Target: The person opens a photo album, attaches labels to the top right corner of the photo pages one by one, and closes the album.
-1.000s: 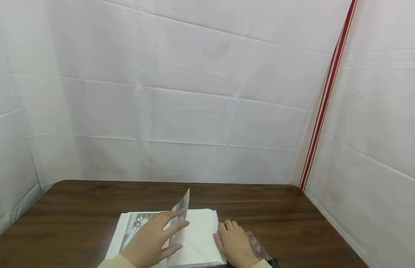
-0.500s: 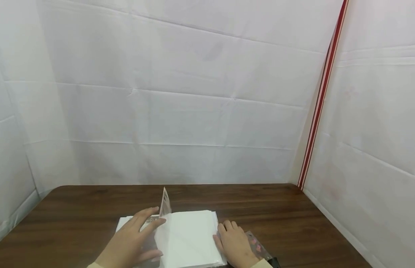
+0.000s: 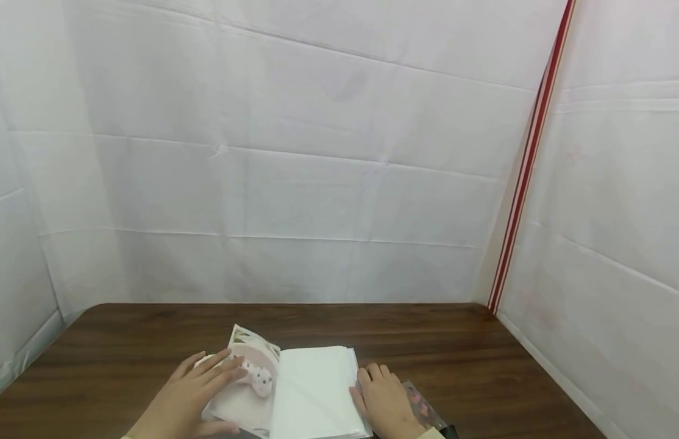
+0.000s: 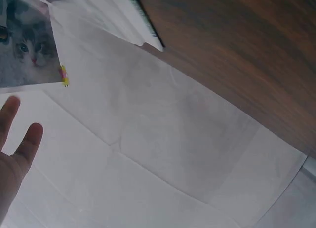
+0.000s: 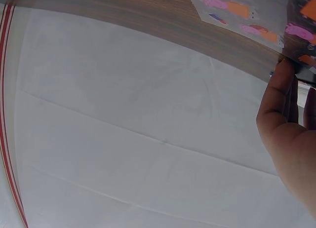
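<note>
A photo album (image 3: pixel 317 390) lies spread on the table, its right page blank white. The turned leaf (image 3: pixel 252 408) on its left shows a picture of a white, dark-spotted animal; the leaf's far corner sticks up. My left hand (image 3: pixel 188 390) lies over that leaf's outer side, fingers spread and nearly straight. In the left wrist view, a kitten picture (image 4: pixel 29 45) shows just past the fingertips. My right hand (image 3: pixel 386 399) rests at the album's right edge, thumb by the white page. From the right wrist view, its fingertips touch the dark album edge.
A clear sheet with pink and orange stickers (image 3: pixel 419 405) lies right of the right hand, partly hidden by it. The brown wooden table (image 3: pixel 482 366) has white cloth walls (image 3: pixel 295 183) around it. A red-striped band (image 3: pixel 528 164) runs down the right corner.
The upright leaf has swung over to the left, baring the spotted-animal picture. My left hand has moved left with it; the right hand has stayed at the album's edge.
</note>
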`<state>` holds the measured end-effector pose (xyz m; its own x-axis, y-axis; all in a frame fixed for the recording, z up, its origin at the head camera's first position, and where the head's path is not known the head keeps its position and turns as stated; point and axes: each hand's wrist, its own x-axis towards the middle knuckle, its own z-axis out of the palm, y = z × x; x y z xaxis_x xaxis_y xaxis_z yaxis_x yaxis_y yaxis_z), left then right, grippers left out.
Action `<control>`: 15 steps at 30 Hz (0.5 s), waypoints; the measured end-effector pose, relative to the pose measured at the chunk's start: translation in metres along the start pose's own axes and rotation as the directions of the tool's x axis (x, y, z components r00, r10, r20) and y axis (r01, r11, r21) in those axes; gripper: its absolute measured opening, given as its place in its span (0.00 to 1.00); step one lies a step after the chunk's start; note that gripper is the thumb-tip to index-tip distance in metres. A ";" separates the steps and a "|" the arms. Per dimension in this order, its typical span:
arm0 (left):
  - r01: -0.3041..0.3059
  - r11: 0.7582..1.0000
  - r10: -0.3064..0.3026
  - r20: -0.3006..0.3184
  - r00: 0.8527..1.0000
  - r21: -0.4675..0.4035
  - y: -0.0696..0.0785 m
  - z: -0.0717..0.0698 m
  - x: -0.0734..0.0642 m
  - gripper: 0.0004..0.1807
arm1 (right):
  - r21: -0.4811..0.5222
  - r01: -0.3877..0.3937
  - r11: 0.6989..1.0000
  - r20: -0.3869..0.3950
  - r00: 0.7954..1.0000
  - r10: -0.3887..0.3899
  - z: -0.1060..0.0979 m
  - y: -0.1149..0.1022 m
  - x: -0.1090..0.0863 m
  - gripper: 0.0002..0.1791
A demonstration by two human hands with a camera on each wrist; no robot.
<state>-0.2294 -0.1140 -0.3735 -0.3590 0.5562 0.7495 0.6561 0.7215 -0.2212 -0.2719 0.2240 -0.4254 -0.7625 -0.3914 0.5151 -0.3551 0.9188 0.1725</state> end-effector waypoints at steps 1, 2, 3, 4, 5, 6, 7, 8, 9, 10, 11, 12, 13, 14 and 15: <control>0.008 1.000 -0.008 0.019 1.000 -0.006 0.000 0.000 -0.002 0.40 | 0.005 -0.001 1.000 -0.005 1.000 0.001 0.000 0.000 -0.001 0.13; 0.011 1.000 -0.011 0.034 0.999 -0.009 0.000 0.001 -0.004 0.39 | 0.008 -0.003 1.000 -0.006 1.000 0.003 0.000 0.001 -0.001 0.13; 0.012 1.000 -0.011 0.051 0.999 -0.007 0.000 0.001 -0.005 0.38 | 0.012 -0.005 1.000 -0.006 1.000 0.005 0.000 0.002 -0.002 0.12; 0.004 1.000 -0.004 0.065 0.998 0.002 0.000 0.002 -0.006 0.37 | 0.015 -0.007 1.000 -0.007 1.000 0.007 0.000 0.003 -0.003 0.12; -0.007 1.000 0.006 0.079 0.997 0.008 -0.001 0.004 -0.006 0.35 | 0.019 -0.009 1.000 0.000 1.000 0.009 0.000 0.004 -0.003 0.12; -0.018 1.000 0.018 0.092 0.996 0.008 -0.001 0.005 -0.007 0.34 | 0.021 -0.011 1.000 0.006 1.000 0.010 -0.001 0.005 -0.004 0.13; -0.029 0.999 0.027 0.106 0.994 0.016 -0.001 0.006 -0.008 0.32 | 0.022 -0.012 1.000 0.008 1.000 0.012 -0.001 0.006 -0.005 0.13; -0.036 0.999 0.033 0.124 0.992 0.022 -0.001 0.007 -0.008 0.32 | 0.023 -0.013 1.000 0.012 1.000 0.013 -0.002 0.006 -0.005 0.13; -0.036 0.999 0.032 0.146 0.989 0.025 -0.001 0.008 -0.008 0.31 | 0.027 -0.015 1.000 0.017 1.000 0.014 -0.002 0.007 -0.005 0.13; -0.025 0.999 0.021 0.170 0.985 0.022 -0.001 0.008 -0.009 0.31 | 0.032 -0.015 0.999 0.021 1.000 0.015 -0.003 0.008 -0.006 0.14; 0.002 1.000 -0.003 0.216 0.976 0.003 0.000 0.008 -0.009 0.30 | 0.032 -0.016 0.999 0.026 1.000 0.015 -0.003 0.008 -0.006 0.14; 0.031 0.999 -0.028 0.262 0.965 -0.009 0.001 0.007 -0.009 0.31 | 0.029 -0.017 0.999 0.024 1.000 0.016 -0.004 0.009 -0.006 0.14; 0.083 0.996 -0.065 0.322 0.944 -0.040 0.002 0.007 -0.010 0.31 | 0.029 -0.018 0.999 0.025 1.000 0.018 -0.004 0.009 -0.006 0.14; 0.235 0.964 -0.159 0.437 0.885 -0.124 0.004 0.006 -0.008 0.32 | 0.029 -0.020 0.999 0.029 0.999 0.019 -0.004 0.009 -0.006 0.14; 0.363 0.916 -0.227 0.524 0.821 -0.172 0.006 0.004 -0.007 0.32 | 0.029 -0.021 0.999 0.029 0.999 0.020 -0.004 0.009 -0.006 0.14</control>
<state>-0.2254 -0.1117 -0.3829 -0.7915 0.5090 0.3383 0.5848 0.7916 0.1772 -0.2679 0.2351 -0.4235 -0.7851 -0.3742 0.4935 -0.3546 0.9249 0.1371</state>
